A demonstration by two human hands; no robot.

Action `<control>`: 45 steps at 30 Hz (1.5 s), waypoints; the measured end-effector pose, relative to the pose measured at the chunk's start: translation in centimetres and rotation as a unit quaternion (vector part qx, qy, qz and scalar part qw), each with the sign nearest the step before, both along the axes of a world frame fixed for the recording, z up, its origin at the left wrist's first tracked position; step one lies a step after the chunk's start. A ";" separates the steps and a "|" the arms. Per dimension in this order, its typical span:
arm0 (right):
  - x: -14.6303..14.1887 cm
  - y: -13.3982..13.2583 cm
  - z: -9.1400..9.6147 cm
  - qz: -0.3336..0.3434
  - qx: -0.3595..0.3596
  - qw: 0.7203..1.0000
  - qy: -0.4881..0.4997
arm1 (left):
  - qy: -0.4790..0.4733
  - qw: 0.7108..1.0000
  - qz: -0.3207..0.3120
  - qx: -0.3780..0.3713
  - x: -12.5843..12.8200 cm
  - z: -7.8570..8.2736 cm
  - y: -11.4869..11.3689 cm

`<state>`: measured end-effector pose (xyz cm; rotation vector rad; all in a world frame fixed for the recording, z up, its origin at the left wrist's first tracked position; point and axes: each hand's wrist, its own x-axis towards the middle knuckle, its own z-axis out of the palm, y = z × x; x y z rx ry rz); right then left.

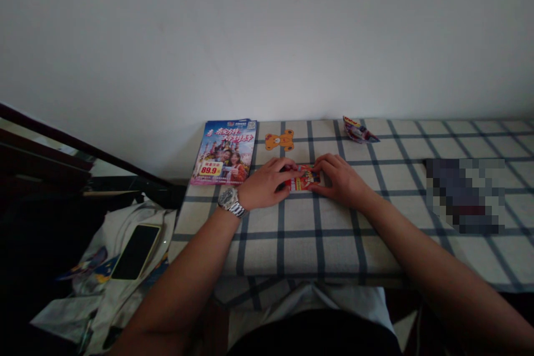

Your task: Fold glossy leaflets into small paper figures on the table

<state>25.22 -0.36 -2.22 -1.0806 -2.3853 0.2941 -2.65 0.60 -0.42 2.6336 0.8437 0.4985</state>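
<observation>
A small folded paper leaflet (301,182), printed in red and yellow, lies on the checked cloth between my two hands. On its left edge my left hand (265,182) presses down, the fingers curled over and the thumb toward me. A metal watch is on that wrist. Gripping the right edge is my right hand (341,181), with its fingers bent and the thumb at the near corner. The fingertips cover both ends of the leaflet, so its full outline is hidden.
A stack of colourful flyers (225,150) sits at the table's left end. Behind my hands lie a teddy-bear cutout (279,140) and a folded paper piece (359,132). A blurred dark object (463,194) is at right. A phone (136,252) rests lower left, off the table.
</observation>
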 end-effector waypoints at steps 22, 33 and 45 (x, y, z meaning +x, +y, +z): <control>0.1 -0.1 0.1 0.005 0.002 1.000 0.002 | 0.016 1.000 -0.017 0.001 -0.2 0.1 0.1; 0.1 -0.1 -0.2 0.001 0.012 1.000 -0.003 | 0.019 0.999 -0.028 0.010 -0.2 0.0 0.2; 0.4 -0.3 0.2 0.017 0.008 1.000 -0.004 | -0.009 1.000 0.002 0.013 0.3 -0.3 0.1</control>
